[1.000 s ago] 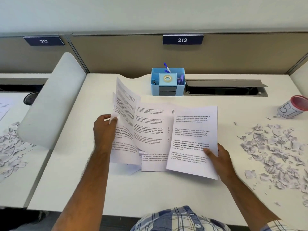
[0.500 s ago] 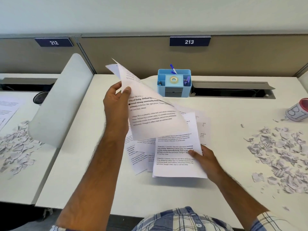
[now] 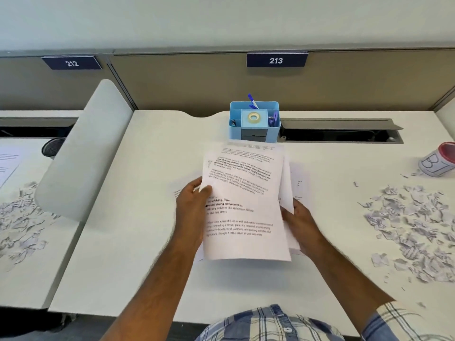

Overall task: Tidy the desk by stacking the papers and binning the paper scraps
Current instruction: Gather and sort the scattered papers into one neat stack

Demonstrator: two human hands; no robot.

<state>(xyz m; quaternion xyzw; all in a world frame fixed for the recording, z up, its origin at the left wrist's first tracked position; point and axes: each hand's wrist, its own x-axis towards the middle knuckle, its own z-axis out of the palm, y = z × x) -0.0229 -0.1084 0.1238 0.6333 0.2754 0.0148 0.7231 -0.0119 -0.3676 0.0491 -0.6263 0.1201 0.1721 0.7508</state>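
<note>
At the far left a neighbouring counter [image 3: 24, 279] carries a scatter of torn paper [image 3: 19, 225] and the corner of a printed sheet [image 3: 7, 166]. A pale grey divider panel [image 3: 83, 148] with rounded corners stands between that surface and the main counter [image 3: 138, 242].

The left hand [image 3: 190, 207] grips the left edge of the papers [image 3: 246, 207]: its thumb lies on the printed face of the top sheet and its fingers [image 3: 194, 184] curl round behind the edge. The papers sit in the middle of the counter, roughly gathered into a pile, the top sheet slightly blurred and its lines of text running at a small tilt. More sheets stick out unevenly on the right side and a little at the left, so the edges are not lined up. Behind the papers, at the back of the counter, stands a light blue organiser [image 3: 254, 121] holding a roll of tape [image 3: 254, 116] and a blue pen [image 3: 252, 99].

The right hand [image 3: 299, 225] holds the right edge of the pile, thumb on top of the sheets; the rest of its fingers are under the paper, hidden.

To the right lies a wide patch of paper scraps [image 3: 413, 225], well apart from the papers. Beyond them, near the right edge, a white cup with a red rim [image 3: 438, 161] lies on its side.
</note>
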